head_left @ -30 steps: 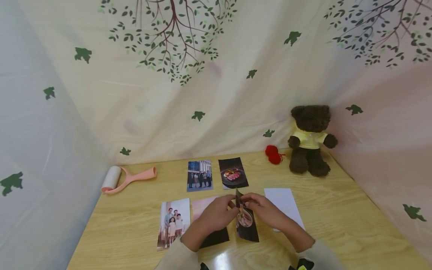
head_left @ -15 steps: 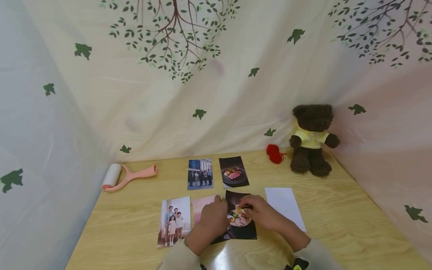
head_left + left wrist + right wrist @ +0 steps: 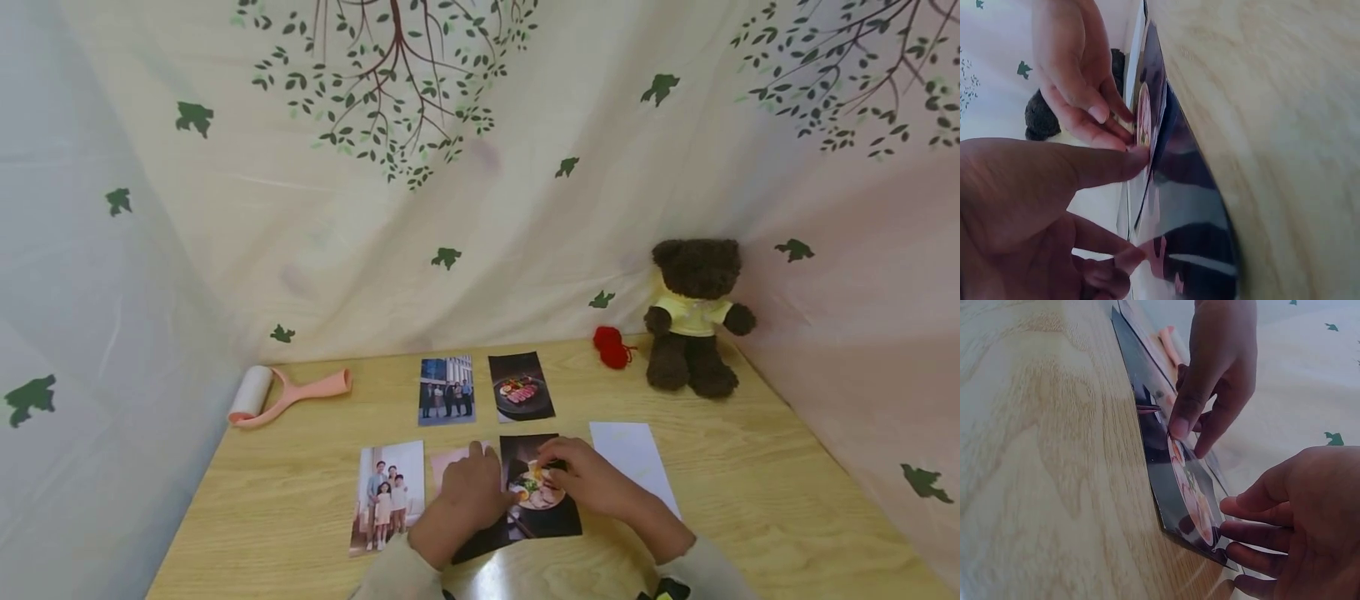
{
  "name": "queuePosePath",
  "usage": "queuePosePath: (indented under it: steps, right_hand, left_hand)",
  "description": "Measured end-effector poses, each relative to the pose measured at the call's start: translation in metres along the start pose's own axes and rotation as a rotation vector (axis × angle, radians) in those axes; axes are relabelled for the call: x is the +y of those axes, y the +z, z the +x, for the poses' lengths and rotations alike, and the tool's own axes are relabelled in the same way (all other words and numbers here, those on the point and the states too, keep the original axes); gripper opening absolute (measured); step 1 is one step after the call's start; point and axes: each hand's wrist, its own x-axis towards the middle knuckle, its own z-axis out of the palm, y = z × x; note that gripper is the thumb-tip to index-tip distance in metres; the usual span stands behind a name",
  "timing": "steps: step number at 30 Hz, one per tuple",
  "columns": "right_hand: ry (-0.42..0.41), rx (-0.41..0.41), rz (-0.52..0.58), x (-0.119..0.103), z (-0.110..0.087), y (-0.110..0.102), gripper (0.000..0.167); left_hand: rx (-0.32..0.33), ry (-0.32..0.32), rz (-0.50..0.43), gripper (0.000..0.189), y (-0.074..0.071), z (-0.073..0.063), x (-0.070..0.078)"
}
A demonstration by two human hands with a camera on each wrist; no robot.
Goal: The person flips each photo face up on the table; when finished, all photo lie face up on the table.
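A dark photo of a bowl of food (image 3: 555, 521) lies on the table before me, its left edge over a pink and dark photo (image 3: 480, 543). My left hand (image 3: 468, 492) covers much of that lower photo; in the left wrist view its thumb presses the food photo's edge, while a fingertip touches the pink and dark photo (image 3: 1200, 250). My right hand (image 3: 596, 483) is at the food photo's right side, fingers loosely bent and fingertips at its surface (image 3: 1166, 481). A family photo (image 3: 386, 496) lies left of the hands.
Farther back lie a group photo (image 3: 446, 392) and a meat dish photo (image 3: 522, 387). A white sheet (image 3: 633, 454) is beside my right forearm. A pink-handled lint roller (image 3: 288, 396), red yarn (image 3: 612, 346) and a teddy bear (image 3: 693, 317) stand near the cloth backdrop (image 3: 360, 258).
The food photo, held upright and bent between both hands a second ago, has come down flat, overlapping the pink and dark photo. My left hand has turned to press near its left edge.
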Motion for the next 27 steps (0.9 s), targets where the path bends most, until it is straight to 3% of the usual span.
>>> queuePosePath:
  steps: [8, 13, 19, 24, 27]
  right_hand:
    - [0.005, 0.004, 0.024, 0.001, -0.004, -0.003, 0.019]
    - [0.042, 0.084, 0.064, 0.004, -0.011, -0.004, 0.021]
    - [0.141, 0.259, 0.021, 0.018, -0.026, -0.03, 0.019]
    - [0.322, 0.235, -0.104, 0.049, -0.038, -0.069, 0.029]
    - [0.378, 0.202, -0.153, 0.068, -0.044, -0.088, 0.036]
  left_hand:
    - [-0.084, 0.054, -0.038, 0.089, -0.007, 0.003, -0.014]
    - [-0.06, 0.082, -0.086, 0.083, -0.008, 0.001, -0.009]
    - [-0.004, 0.193, -0.082, 0.062, -0.006, 0.005, 0.022]
    - [0.003, 0.318, -0.016, 0.05, -0.003, 0.016, 0.065]
    - [0.009, 0.368, 0.02, 0.049, 0.001, 0.02, 0.089]
